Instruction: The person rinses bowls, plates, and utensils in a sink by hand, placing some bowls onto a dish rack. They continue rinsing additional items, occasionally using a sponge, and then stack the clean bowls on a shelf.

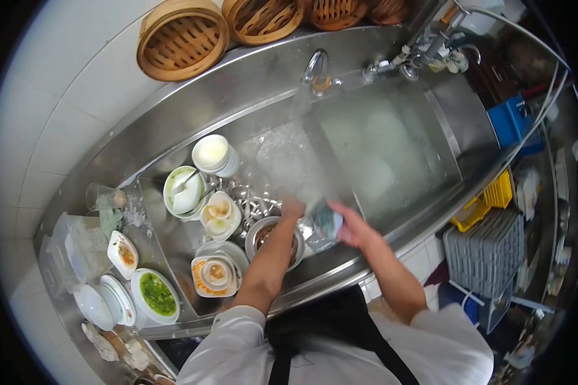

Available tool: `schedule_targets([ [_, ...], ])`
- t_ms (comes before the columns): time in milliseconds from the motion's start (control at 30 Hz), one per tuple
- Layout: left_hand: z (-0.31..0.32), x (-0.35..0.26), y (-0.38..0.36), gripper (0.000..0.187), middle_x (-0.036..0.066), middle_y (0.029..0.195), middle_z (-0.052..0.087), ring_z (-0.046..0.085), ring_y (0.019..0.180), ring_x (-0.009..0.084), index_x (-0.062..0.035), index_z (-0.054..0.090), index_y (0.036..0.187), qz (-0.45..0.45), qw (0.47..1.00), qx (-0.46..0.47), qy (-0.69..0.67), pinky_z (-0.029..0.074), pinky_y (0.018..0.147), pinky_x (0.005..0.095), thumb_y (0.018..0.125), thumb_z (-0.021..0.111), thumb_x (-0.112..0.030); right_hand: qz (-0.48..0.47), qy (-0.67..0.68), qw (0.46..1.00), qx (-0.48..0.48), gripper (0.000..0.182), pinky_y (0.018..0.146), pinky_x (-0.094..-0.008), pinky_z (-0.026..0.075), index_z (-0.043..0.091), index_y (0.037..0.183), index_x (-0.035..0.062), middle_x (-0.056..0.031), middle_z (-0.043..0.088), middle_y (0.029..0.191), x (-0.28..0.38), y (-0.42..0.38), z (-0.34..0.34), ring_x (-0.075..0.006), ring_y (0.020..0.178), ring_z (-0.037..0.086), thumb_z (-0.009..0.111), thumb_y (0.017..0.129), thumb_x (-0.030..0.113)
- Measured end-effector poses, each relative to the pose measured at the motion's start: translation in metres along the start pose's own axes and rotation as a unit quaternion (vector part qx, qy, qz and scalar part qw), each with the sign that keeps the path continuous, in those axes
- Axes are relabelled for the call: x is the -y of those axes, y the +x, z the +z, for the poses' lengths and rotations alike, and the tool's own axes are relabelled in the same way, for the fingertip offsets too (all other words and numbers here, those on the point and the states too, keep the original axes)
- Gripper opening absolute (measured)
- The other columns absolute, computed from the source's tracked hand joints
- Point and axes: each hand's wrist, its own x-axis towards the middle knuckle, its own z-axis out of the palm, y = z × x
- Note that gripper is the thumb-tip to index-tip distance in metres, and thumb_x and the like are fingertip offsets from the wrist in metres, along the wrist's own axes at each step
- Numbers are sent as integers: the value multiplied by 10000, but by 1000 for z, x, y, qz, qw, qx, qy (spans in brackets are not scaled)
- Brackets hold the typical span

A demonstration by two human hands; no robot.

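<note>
At the centre of the frame, I have both hands over a steel double sink point(263, 90) crowded with used crockery. My right hand point(353, 228) is clamped on a blurred item point(325, 221), a pale dish or a cloth, I cannot tell which, held just right of centre over the divider between the two basins. My left hand point(293, 208) reaches in beside it, fingers curled at the item's edge, above a round metal bowl point(271, 239) holding brownish leftovers. The two hands sit close together, almost touching.

Left of them, in the left basin, dirty dishes stand stacked: a square dish with orange sauce point(213, 276), small cups point(218, 215), and a white bowl with a spoon and green residue point(183, 190). On the bench at lower left sits a bowl of green sauce point(156, 294). The right basin is full of cloudy water point(382, 151) under the tap point(316, 67). Bamboo steamer baskets point(182, 40) line the ledge at the top of the frame, and grey plastic racks point(485, 253) stand at right.
</note>
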Motion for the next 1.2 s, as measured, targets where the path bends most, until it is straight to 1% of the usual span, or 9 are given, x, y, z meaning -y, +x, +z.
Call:
schedule_targets([
  [400,-137,-78,16,274,262,925,615,630,745,411,6,545,1032,142,952,-217,161,526,693,437,769,553,-70,-71,-410,906,-81,445,886,-318,426,502,1228,39,-100,596,1100,-3,-38,2,-212,1021,560,614,862,264],
  [600,-87,-22,-66,424,241,784,630,633,714,388,3,474,1131,11,954,-290,-79,500,660,429,737,578,-114,-389,-595,676,-196,279,780,-447,472,570,1039,-3,-251,631,932,-14,139,20,-400,888,613,570,840,193],
  [800,-95,46,-128,284,178,763,655,654,630,256,17,603,1008,-104,940,-184,-266,502,593,379,752,571,-101,-250,-823,509,-26,146,757,-470,495,632,858,14,-214,643,872,-51,146,69,-360,874,623,553,750,73],
  [900,-83,134,-118,187,102,758,656,636,663,144,13,630,940,93,944,-207,-239,499,553,302,780,581,-70,-293,-912,195,212,126,753,-438,498,654,821,52,-146,639,954,-42,95,126,-294,955,596,558,741,72],
  [1000,-105,125,-146,286,65,891,646,625,701,147,-48,589,1088,-110,828,-55,-547,494,550,277,804,598,-81,-476,-701,468,251,131,822,-365,455,650,889,126,-76,609,1016,-16,92,149,-243,974,555,610,764,135],
  [1067,-87,115,-131,328,56,928,636,626,705,158,-57,557,1121,-40,650,-4,-759,506,563,291,797,608,-72,-205,-300,929,76,303,874,-359,421,569,1121,148,-47,587,1076,-62,87,139,-198,1027,533,615,836,243],
  [1100,-77,98,-121,285,52,910,639,628,693,171,-69,580,1076,-14,613,-119,-781,511,570,308,796,623,-93,-147,-148,975,80,487,925,-366,392,415,1304,148,-35,537,1170,-88,94,116,-185,1100,496,574,886,340],
  [1133,-59,119,-98,211,92,888,658,636,706,198,-56,627,997,-2,815,-209,-541,516,609,336,811,629,-155,-57,-39,988,136,541,954,-377,383,381,1322,108,-56,499,1227,-84,67,110,-220,1149,470,576,884,361],
  [1200,-102,66,-138,209,147,875,668,647,726,252,-23,655,931,74,918,-273,-278,516,677,376,825,621,-201,-155,-396,902,-75,738,985,-378,361,337,1335,76,-91,485,1240,-70,38,76,-255,1160,458,687,779,413],
])
